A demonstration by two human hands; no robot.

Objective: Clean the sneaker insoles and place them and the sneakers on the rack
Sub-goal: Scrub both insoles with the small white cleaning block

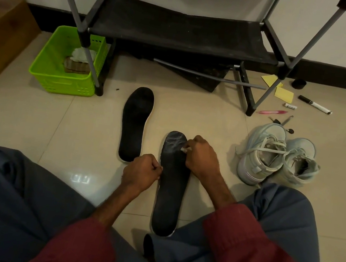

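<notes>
Two black insoles lie on the tiled floor. The near insole [169,197] runs between my knees, with pale streaks near its toe end. My right hand [202,157] is shut on a small white wipe [184,149] pressed against that toe end. My left hand [141,172] pinches the insole's left edge at mid-length. The other insole [135,123] lies untouched to the left and farther out. A pair of pale blue sneakers [275,156] stands at the right. The black rack [181,30] stands ahead, its low fabric shelf bare.
A green basket [48,77] with cloths sits left of the rack, beside a brown box [0,40]. Yellow notes [284,94], a marker [314,104], a pink pen and keys lie on the floor at the right. A loose grey rod [208,75] lies under the rack.
</notes>
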